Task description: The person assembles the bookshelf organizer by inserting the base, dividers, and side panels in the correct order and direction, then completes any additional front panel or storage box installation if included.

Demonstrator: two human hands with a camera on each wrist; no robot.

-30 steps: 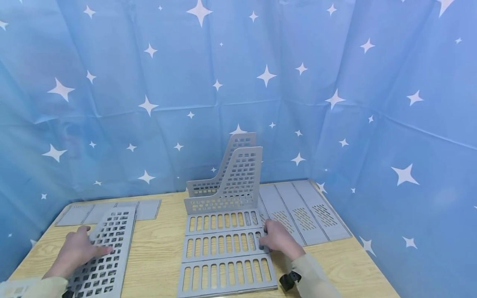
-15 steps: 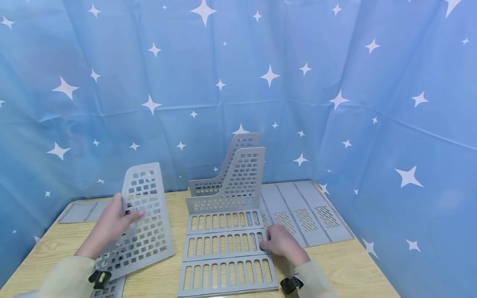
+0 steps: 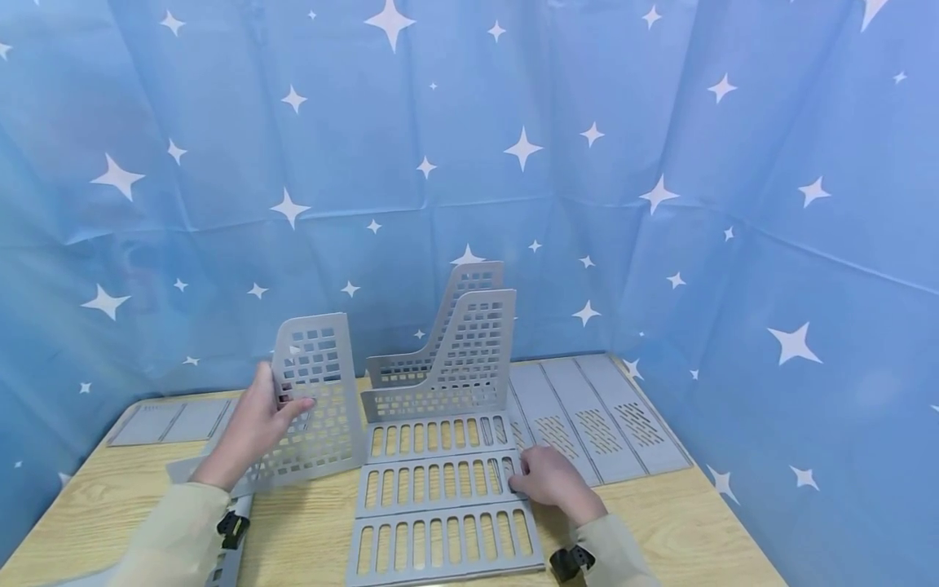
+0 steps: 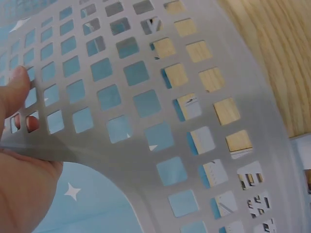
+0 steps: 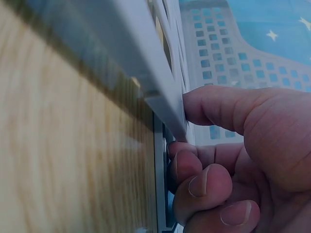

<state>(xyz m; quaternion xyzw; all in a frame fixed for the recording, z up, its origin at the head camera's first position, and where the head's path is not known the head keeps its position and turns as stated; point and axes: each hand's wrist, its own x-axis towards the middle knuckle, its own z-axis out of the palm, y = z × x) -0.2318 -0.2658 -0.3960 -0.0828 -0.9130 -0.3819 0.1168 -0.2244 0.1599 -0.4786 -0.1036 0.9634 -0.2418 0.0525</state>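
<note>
The left hand [image 3: 257,424] grips a grey side panel [image 3: 323,408] pierced with small holes, holding it upright over the left half of the worktop [image 3: 660,522], just beside the left edge of the slotted panel [image 3: 443,513]. That slotted panel lies flat from the worktop's near edge toward the middle, its right edge pinched between the thumb and curled fingers of the right hand [image 3: 552,477]. Two matching side panels [image 3: 506,350] stand at its far end, near the worktop's back edge, while flat grey boards [image 3: 594,387] lie at the back right corner and more flat pieces [image 3: 170,421] at the back left.
</note>
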